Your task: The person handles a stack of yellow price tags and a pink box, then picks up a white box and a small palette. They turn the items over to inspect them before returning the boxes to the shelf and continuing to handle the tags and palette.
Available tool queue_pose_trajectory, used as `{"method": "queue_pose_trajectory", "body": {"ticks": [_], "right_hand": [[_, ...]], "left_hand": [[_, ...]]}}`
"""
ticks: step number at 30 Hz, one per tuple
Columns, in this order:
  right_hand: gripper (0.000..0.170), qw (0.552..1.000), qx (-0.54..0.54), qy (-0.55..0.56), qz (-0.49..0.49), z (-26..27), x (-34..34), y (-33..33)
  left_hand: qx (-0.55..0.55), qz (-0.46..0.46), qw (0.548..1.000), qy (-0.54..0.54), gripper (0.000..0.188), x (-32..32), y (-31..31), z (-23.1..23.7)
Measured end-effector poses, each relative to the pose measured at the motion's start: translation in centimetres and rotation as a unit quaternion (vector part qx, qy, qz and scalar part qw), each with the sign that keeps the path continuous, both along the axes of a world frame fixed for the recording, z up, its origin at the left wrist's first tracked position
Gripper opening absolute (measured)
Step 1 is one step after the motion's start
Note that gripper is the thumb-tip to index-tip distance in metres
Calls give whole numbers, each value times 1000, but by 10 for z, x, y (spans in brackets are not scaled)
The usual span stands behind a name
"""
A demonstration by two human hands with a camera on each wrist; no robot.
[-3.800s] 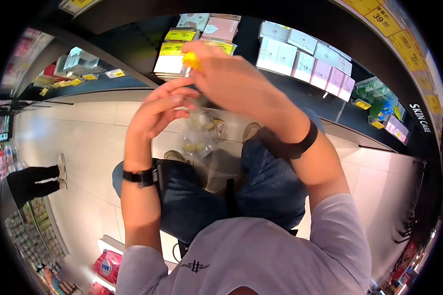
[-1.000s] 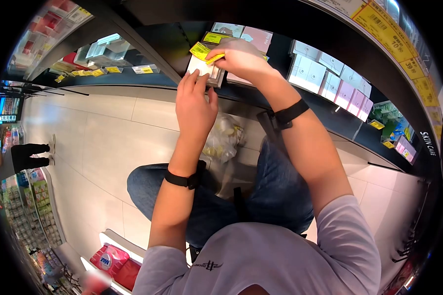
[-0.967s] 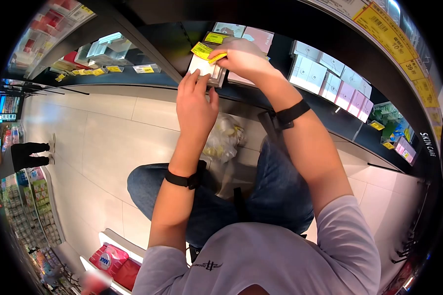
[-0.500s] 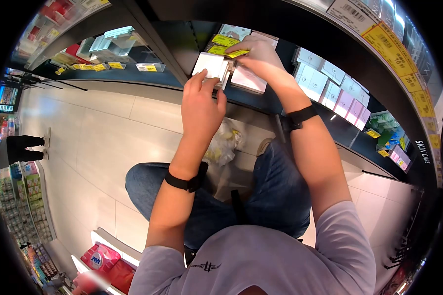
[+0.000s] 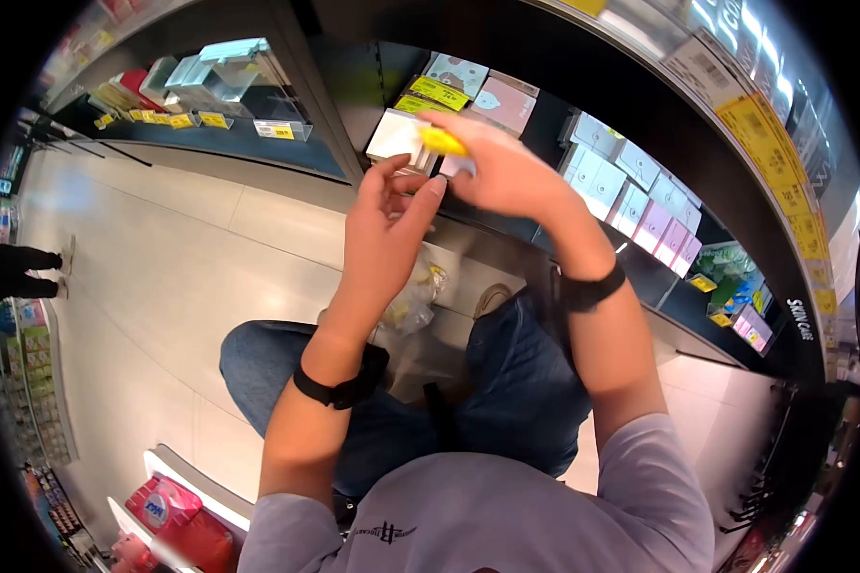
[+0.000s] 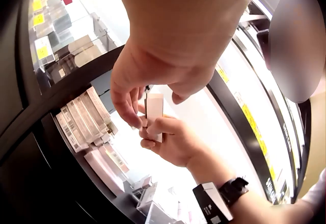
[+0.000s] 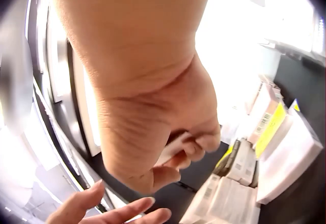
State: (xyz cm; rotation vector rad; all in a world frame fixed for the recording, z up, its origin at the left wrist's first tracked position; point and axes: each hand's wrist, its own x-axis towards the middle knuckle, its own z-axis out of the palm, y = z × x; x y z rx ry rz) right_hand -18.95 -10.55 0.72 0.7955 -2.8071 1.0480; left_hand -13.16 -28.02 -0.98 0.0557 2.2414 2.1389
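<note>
In the head view my right hand point(image 5: 521, 177) pinches a yellow price tag point(image 5: 442, 141) that is blurred by motion, held over the shelf front. Seen from the left wrist, the right hand point(image 6: 175, 142) grips the tag's pale side point(image 6: 155, 109) between thumb and fingers. My left hand point(image 5: 387, 229) is just left of it, fingers loosely bent, with nothing showing in its grasp. The right wrist view has the left hand point(image 7: 109, 214) below the right one, fingers spread and apart. A stack of white-topped boxes point(image 5: 397, 137) lies just beyond the left fingertips.
More yellow tags point(image 5: 438, 93) lie behind that stack, near a pink box point(image 5: 505, 102). White and pink boxes point(image 5: 631, 186) stand to the right on the shelf. A clear plastic bag point(image 5: 411, 306) is on the floor by the feet. A red package point(image 5: 167, 501) stands behind at lower left.
My right hand has drawn the yellow tag away from the box stack, toward the body. The left hand, which rested on the stack, has lifted off and bent its fingers.
</note>
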Motion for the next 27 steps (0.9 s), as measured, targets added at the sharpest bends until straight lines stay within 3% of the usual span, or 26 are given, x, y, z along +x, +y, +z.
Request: {"method": "queue_pose_trajectory", "body": {"ticks": [1, 2, 4, 7, 9, 11, 13, 14, 17, 19, 23, 27], "right_hand": [[67, 999, 5, -43, 24, 11, 13, -8], [66, 995, 10, -87, 48, 18, 24, -17], [69, 989, -29, -29, 140, 7, 37, -31], [75, 990, -10, -7, 142, 0, 40, -39], [83, 986, 51, -76, 141, 12, 39, -35], [87, 986, 41, -86, 136, 23, 36, -33], [94, 986, 32, -75, 144, 29, 32, -28], [91, 979, 14, -153, 133, 40, 33, -26], [80, 981, -9, -156, 116, 52, 31, -20], [62, 993, 54, -10, 104, 59, 31, -20], [53, 991, 117, 60, 31, 47, 51, -34], [47, 988, 105, 114, 25, 33, 58, -41]], "left_hand": [[152, -10, 985, -76, 39, 0, -1, 0], [164, 0, 984, -77, 39, 0, -4, 1], [287, -70, 941, -166, 47, -2, -12, 2], [323, -88, 920, -203, 45, -2, -17, -2], [360, -98, 904, -207, 44, -1, -20, 2], [406, -101, 876, -240, 41, -2, -25, 10], [414, -110, 873, -235, 42, -2, -30, 10], [418, -118, 871, -229, 43, -2, -32, 11], [403, -114, 883, -211, 42, -3, -36, 18], [401, -125, 882, -216, 41, -6, -39, 16], [365, -129, 895, -224, 36, -3, -37, 13], [350, -141, 895, -238, 34, -9, -41, -4]]}}
